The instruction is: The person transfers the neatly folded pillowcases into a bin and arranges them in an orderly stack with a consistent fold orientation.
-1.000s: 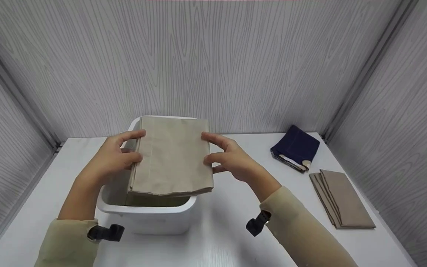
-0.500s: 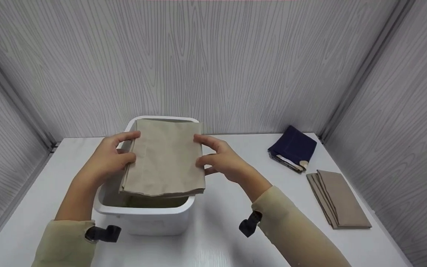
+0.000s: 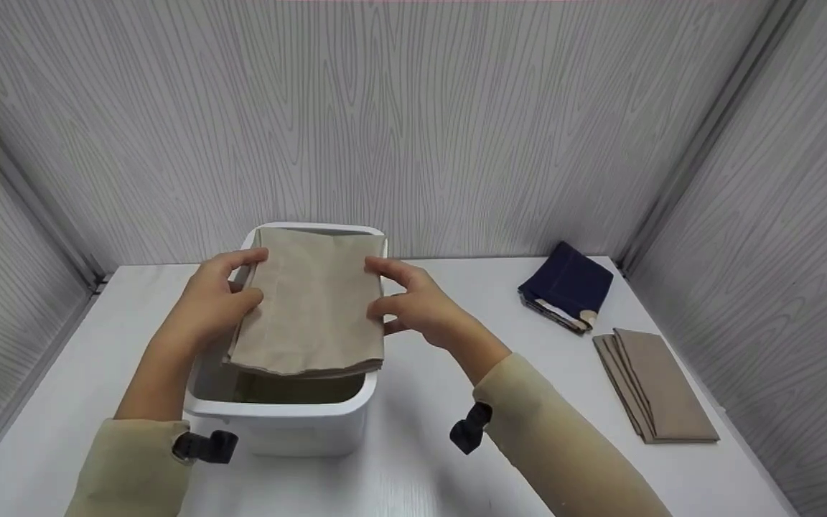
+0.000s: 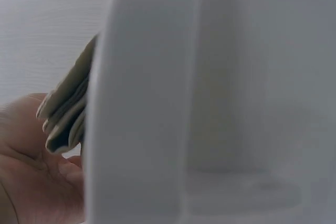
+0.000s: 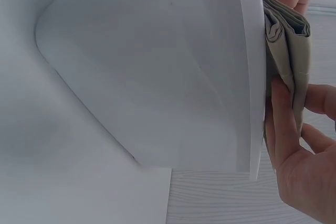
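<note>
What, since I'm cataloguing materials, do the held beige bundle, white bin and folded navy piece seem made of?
Beige bundle: probably matte cloth, given its soft creases and rounded folded layers; the fibre can't be told.
White bin: likely smooth, faintly glossy plastic; its rounded rim looks moulded.
Navy piece: seems matte fabric, with a faint seam-like line.

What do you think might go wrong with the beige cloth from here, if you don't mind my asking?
It could snag: in the head view, the beige cloth spans much of the opening of the bin, so an edge might catch if lowered.
Its stacked layers might slide apart.
The left grip and right grip hold it by the sides, so the near end could sag.
</note>
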